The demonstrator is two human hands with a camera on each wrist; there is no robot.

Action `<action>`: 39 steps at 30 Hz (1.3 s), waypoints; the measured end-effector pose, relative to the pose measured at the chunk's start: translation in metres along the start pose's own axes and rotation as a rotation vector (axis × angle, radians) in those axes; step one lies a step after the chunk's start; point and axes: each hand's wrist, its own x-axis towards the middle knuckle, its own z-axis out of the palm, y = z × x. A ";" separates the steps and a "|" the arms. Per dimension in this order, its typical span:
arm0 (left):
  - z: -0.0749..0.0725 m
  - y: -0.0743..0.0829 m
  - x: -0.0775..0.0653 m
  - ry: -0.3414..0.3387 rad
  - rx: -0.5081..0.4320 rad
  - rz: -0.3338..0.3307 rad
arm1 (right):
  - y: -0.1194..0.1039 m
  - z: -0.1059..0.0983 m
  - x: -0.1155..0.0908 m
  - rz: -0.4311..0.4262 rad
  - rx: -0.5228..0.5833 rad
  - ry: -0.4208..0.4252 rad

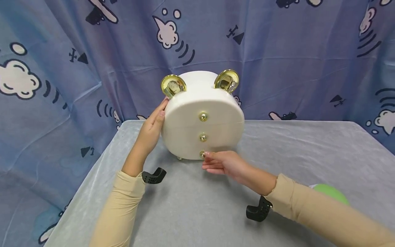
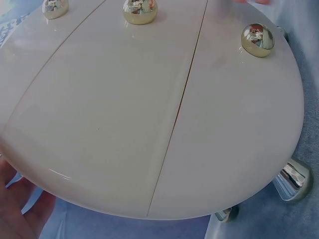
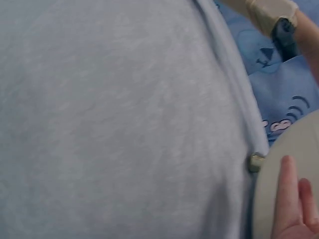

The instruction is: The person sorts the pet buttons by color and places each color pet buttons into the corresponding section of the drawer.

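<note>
A white rounded case (image 1: 182, 130) stands on the table, with two gold ear-like cups (image 1: 226, 81) on top and short gold feet (image 2: 293, 180) below. Three gold knobs run down its front, which seams split into sections. My left hand (image 1: 151, 128) rests against the case's left side, fingers extended; in the left wrist view only part of that hand (image 2: 22, 209) shows. Close by the lowest knob (image 2: 257, 40) is my right hand (image 1: 226, 164). Its fingertips appear slightly apart from the knob in the left wrist view, and its fingers (image 3: 286, 194) look fairly straight in the right wrist view.
A grey cloth covers the table (image 1: 200, 212). A green rounded object (image 1: 331, 192) lies at the right, partly hidden behind the right sleeve. Behind the table hangs a blue patterned curtain (image 1: 210, 34). Each wrist carries a black mount (image 1: 259, 210).
</note>
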 end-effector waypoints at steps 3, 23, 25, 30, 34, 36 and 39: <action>-0.001 0.000 -0.001 -0.004 -0.005 -0.013 | 0.005 0.001 0.001 0.080 -0.024 -0.017; -0.001 -0.001 0.000 -0.009 -0.011 0.002 | 0.010 0.000 0.024 0.007 -0.035 -0.053; -0.001 -0.001 0.000 -0.005 -0.008 0.003 | 0.010 0.001 0.023 -0.001 -0.011 -0.049; -0.002 -0.001 0.000 -0.007 -0.015 0.003 | 0.010 0.004 0.023 -0.010 0.045 -0.030; -0.002 -0.001 -0.001 -0.008 -0.013 0.003 | 0.010 0.004 0.023 -0.014 0.065 -0.021; -0.002 0.000 -0.001 -0.009 -0.014 0.005 | 0.011 0.004 0.022 -0.015 0.069 -0.019; -0.003 0.001 -0.001 -0.014 -0.015 0.004 | 0.013 0.004 0.019 -0.015 0.055 -0.024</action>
